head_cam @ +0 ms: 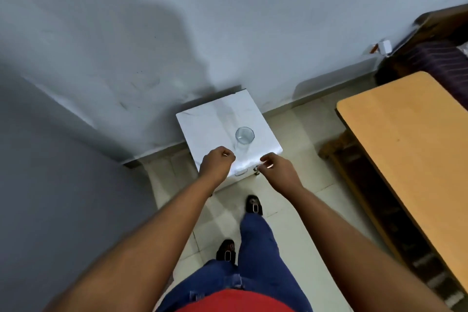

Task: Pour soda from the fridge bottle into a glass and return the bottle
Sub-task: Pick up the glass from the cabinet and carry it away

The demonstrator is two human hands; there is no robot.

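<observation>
A clear, empty-looking glass (244, 138) stands upright on the top of a low white unit (202, 124) set against the wall; a handle shows on the unit's front. My left hand (217, 162) hovers over the unit's near-left edge, fingers curled into a fist with nothing in them, just left of the glass and apart from it. My right hand (277, 170) is at the unit's near-right corner, fingers loosely bent and apart, holding nothing. No bottle is in view.
A grey wall (63, 185) closes the left side, a pale wall the back. A wooden table (405, 147) stands at the right, with a dark bed end (435, 58) behind it. My feet are on the tiled floor (298, 200) in front of the unit.
</observation>
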